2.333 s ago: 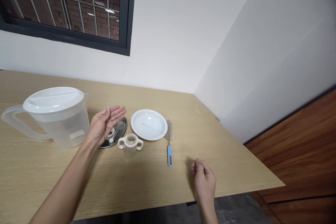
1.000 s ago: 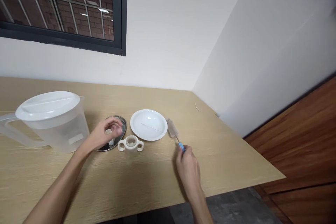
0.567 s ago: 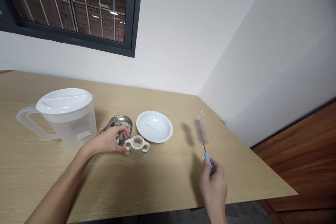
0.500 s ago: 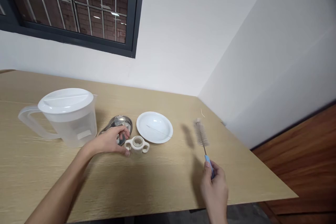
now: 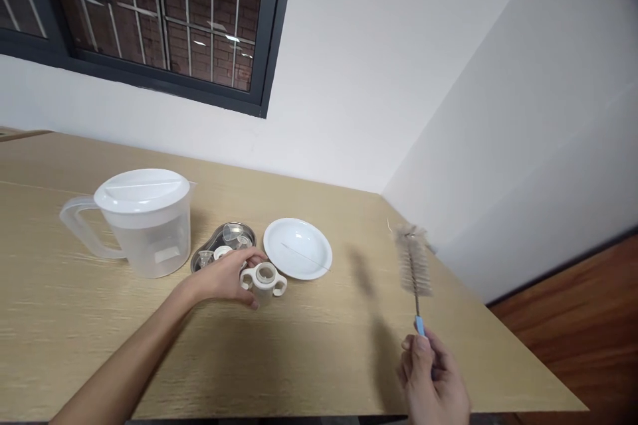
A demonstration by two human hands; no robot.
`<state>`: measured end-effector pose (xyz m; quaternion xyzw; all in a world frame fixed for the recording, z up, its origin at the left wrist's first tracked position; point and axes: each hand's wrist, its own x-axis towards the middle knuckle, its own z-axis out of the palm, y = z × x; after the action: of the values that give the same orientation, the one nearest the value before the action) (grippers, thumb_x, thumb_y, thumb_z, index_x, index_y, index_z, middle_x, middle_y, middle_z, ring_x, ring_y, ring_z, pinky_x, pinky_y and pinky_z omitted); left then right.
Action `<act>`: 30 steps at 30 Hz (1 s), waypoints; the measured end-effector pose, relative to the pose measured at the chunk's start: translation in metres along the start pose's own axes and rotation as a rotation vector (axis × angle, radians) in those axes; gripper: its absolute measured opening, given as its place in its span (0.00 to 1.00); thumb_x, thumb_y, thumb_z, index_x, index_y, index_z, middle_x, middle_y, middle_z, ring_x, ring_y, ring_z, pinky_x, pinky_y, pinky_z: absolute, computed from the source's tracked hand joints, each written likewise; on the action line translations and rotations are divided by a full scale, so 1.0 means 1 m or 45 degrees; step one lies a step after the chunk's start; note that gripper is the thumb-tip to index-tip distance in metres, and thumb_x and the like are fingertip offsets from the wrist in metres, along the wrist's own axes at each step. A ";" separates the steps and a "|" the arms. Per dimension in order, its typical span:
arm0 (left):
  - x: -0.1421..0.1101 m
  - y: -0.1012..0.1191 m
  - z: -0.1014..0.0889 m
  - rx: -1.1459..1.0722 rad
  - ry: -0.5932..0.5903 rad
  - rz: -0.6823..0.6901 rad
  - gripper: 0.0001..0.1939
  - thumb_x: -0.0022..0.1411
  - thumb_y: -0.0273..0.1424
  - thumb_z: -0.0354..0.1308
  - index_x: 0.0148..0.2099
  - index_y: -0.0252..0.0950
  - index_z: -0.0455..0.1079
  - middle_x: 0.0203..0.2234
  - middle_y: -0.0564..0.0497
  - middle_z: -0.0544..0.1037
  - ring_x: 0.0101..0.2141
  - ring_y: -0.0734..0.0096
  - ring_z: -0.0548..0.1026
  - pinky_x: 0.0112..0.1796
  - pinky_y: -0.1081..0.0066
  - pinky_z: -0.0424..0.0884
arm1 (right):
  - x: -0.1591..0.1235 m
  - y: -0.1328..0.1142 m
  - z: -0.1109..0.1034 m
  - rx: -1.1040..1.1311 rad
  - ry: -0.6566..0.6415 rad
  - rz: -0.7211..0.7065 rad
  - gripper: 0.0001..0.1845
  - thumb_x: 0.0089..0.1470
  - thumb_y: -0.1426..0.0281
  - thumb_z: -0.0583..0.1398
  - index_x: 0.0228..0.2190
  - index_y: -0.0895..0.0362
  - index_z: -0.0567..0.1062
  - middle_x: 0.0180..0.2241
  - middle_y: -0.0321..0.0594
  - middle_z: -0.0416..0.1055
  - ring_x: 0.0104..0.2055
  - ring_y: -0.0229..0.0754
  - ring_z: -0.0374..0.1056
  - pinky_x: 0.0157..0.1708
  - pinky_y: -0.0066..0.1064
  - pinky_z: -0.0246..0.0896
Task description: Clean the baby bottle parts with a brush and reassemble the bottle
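My right hand (image 5: 432,378) is wrapped round the blue handle of a bottle brush (image 5: 413,265), whose pale bristles point up and away from me. Over the middle of the table, my left hand (image 5: 226,280) has its thumb and fingers spread about the left side of a clear baby bottle (image 5: 264,286) with a cream two-handled collar. The bottle stands upright, its top uncovered. Whether my fingertips touch it I cannot tell. Just behind this hand lies a kidney-shaped metal tray (image 5: 215,242) with small clear and white parts in it, partly hidden by the hand.
A white plate (image 5: 279,229) with a thin straight item across it sits right of the tray. At the left stands a lidded translucent pitcher (image 5: 154,232). A wall with a barred window (image 5: 189,20) rises behind the wooden table (image 5: 299,358).
My left hand has come closer to the bottle, its fingers now behind the left handle. The brush in my right hand has moved right and nearer to me. The view has shifted slightly.
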<state>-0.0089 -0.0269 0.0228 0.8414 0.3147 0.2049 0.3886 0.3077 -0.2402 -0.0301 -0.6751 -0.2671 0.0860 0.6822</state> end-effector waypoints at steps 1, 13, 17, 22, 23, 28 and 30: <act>0.001 -0.001 0.001 -0.024 0.001 -0.003 0.41 0.38 0.38 0.73 0.56 0.44 0.65 0.47 0.48 0.75 0.47 0.56 0.75 0.44 0.64 0.71 | -0.001 -0.006 0.002 0.037 -0.024 0.061 0.32 0.50 0.46 0.62 0.48 0.55 0.69 0.30 0.35 0.68 0.23 0.34 0.60 0.19 0.26 0.58; 0.001 -0.006 0.011 0.022 0.036 -0.077 0.44 0.37 0.39 0.73 0.59 0.45 0.63 0.46 0.47 0.77 0.47 0.54 0.75 0.43 0.64 0.72 | 0.017 -0.040 0.039 0.185 -0.289 0.025 0.26 0.52 0.49 0.63 0.44 0.55 0.69 0.30 0.33 0.66 0.21 0.31 0.58 0.16 0.23 0.56; 0.002 -0.004 0.013 -0.049 0.096 -0.043 0.41 0.38 0.35 0.72 0.57 0.43 0.63 0.46 0.48 0.77 0.43 0.57 0.77 0.41 0.65 0.73 | 0.034 -0.058 0.058 0.259 -0.346 -0.072 0.25 0.53 0.51 0.63 0.45 0.55 0.69 0.29 0.33 0.65 0.22 0.32 0.59 0.16 0.23 0.56; 0.005 0.001 0.005 -0.188 0.389 0.060 0.34 0.42 0.36 0.71 0.52 0.40 0.64 0.46 0.47 0.77 0.44 0.59 0.77 0.46 0.64 0.73 | 0.061 -0.083 0.094 0.224 -0.416 -0.153 0.29 0.52 0.50 0.64 0.48 0.56 0.70 0.30 0.34 0.66 0.23 0.31 0.57 0.17 0.24 0.55; 0.006 0.001 0.002 -0.192 0.471 0.062 0.33 0.43 0.37 0.70 0.51 0.40 0.64 0.47 0.46 0.77 0.45 0.59 0.77 0.47 0.63 0.73 | 0.067 -0.087 0.102 0.198 -0.443 -0.161 0.30 0.50 0.49 0.64 0.47 0.56 0.71 0.30 0.34 0.65 0.22 0.31 0.56 0.17 0.24 0.54; 0.005 -0.005 -0.012 -0.014 0.856 0.045 0.26 0.49 0.38 0.66 0.50 0.39 0.65 0.46 0.47 0.77 0.48 0.58 0.76 0.50 0.60 0.71 | 0.098 -0.088 0.146 0.183 -0.709 -0.115 0.32 0.45 0.49 0.67 0.43 0.60 0.73 0.23 0.29 0.60 0.19 0.28 0.48 0.17 0.23 0.44; 0.004 -0.007 -0.015 0.123 0.963 0.049 0.23 0.52 0.37 0.64 0.50 0.39 0.66 0.46 0.48 0.77 0.47 0.59 0.75 0.49 0.61 0.70 | 0.104 -0.083 0.159 0.156 -0.772 -0.107 0.33 0.44 0.48 0.67 0.42 0.61 0.74 0.21 0.28 0.59 0.18 0.28 0.46 0.17 0.23 0.41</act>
<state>-0.0179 -0.0125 0.0269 0.7295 0.4294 0.4930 0.2009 0.2992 -0.0576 0.0673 -0.5645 -0.4805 0.2713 0.6139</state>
